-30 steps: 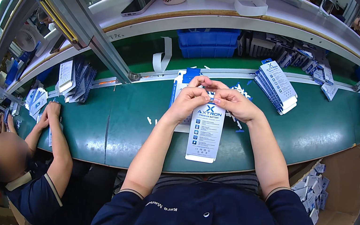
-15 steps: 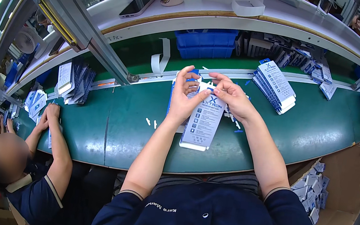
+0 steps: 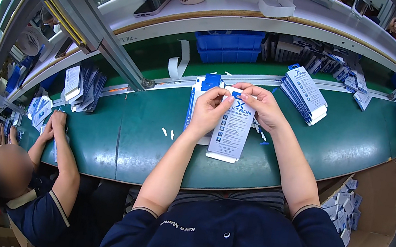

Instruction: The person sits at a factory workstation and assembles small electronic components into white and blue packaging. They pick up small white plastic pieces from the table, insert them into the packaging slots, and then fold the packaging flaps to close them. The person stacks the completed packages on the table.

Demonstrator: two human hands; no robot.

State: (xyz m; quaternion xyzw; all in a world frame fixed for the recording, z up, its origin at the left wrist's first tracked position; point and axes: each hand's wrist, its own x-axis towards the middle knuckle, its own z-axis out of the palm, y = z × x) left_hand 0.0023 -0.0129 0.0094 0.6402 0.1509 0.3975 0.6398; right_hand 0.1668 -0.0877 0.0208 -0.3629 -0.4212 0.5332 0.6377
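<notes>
A flat white and blue printed battery carton (image 3: 230, 136) is tilted slightly over the near middle of the table. At its upper left edge, my left hand (image 3: 209, 109) pinches it between thumb and curled fingers. Along the top, by the blue hang tab, my right hand (image 3: 263, 108) grips it with thumb and forefinger. Behind my left hand lie more such cartons (image 3: 194, 104), partly hidden. Small white and blue cut-out scraps (image 3: 259, 130) lie right of the held carton, and two white scraps (image 3: 168, 133) lie to its left.
A fanned stack of cartons (image 3: 305, 94) stands to the right on the green table (image 3: 152, 116). Blue bins (image 3: 228, 47) sit below the white shelf (image 3: 221, 15). Left, a co-worker's hands (image 3: 54, 125) are near other carton piles (image 3: 83, 88). A large cardboard box (image 3: 378, 206) holds cartons at right.
My left hand's raised, spread fingers have come down and closed on the carton's upper left edge. The carton has shifted slightly right and up, with my right hand still at its top.
</notes>
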